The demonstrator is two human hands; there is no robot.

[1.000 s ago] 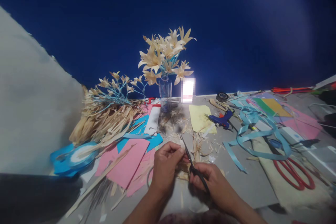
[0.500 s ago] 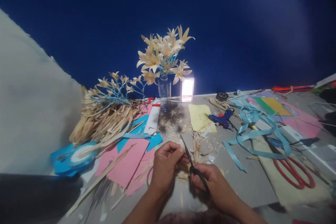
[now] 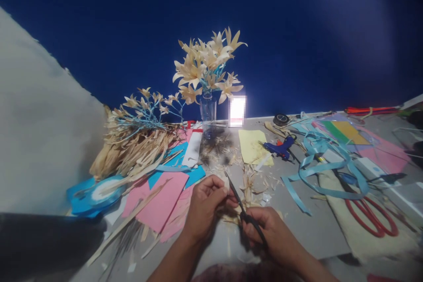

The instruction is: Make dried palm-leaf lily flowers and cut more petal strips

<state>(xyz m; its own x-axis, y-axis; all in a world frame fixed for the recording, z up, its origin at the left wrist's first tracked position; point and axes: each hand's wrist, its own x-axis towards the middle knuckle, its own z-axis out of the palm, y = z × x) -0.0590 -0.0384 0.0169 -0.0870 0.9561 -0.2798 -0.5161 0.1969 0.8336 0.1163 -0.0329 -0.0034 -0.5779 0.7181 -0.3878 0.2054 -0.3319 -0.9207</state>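
Observation:
My left hand [image 3: 205, 206] is closed in a pinch on a small piece of dried husk [image 3: 231, 216], held low over the grey table [image 3: 310, 233]. My right hand [image 3: 269, 233] grips black scissors [image 3: 243, 209], with its fingers through the handles and the blades pointing up and away beside my left fingertips. The scissor blades lie against the husk piece between my two hands. Pale husk scraps [image 3: 251, 183] are scattered just beyond my hands.
A glass vase of husk flowers [image 3: 208, 70] stands at the back middle. A heap of dried husks [image 3: 132, 150], pink paper [image 3: 161, 202] and a blue ribbon roll [image 3: 92, 191] lie on the left. A blue glue gun [image 3: 279, 147], blue ribbon [image 3: 324, 167] and red scissors [image 3: 370, 216] lie on the right.
Both hands stay together on the husk piece and scissors. The view has shifted slightly; my left hand sits a little lower and nearer.

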